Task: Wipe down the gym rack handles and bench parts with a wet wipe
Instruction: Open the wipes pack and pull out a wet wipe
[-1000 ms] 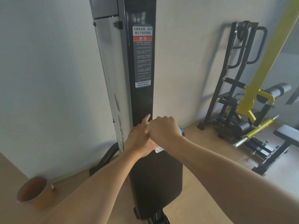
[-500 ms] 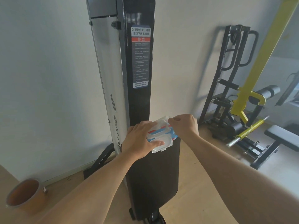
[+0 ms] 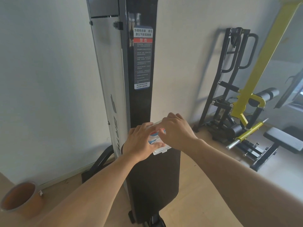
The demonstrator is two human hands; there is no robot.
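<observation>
My left hand [image 3: 141,141] grips a white wet wipe pack [image 3: 155,140] with red and blue print, its plastic lid flap hanging open below. My right hand [image 3: 177,130] lies over the top of the pack with its fingers curled down at the opening; what they pinch is hidden. Both hands are in front of a tall black upright machine panel [image 3: 141,102] that carries a warning label [image 3: 142,58]. A black and yellow gym rack [image 3: 236,89] with curved handles stands at the right wall, beside a black bench pad [image 3: 285,140].
A round brown pot [image 3: 19,197] sits on the floor at lower left by the white wall. A chrome and yellow bar [image 3: 246,135] sticks out from the rack toward me. Light wood floor [image 3: 205,185] lies between the upright machine and the bench.
The pack came out from under my hands and its lid flap opened. My right hand moved from the pack's right corner to over its top. The view shifted slightly.
</observation>
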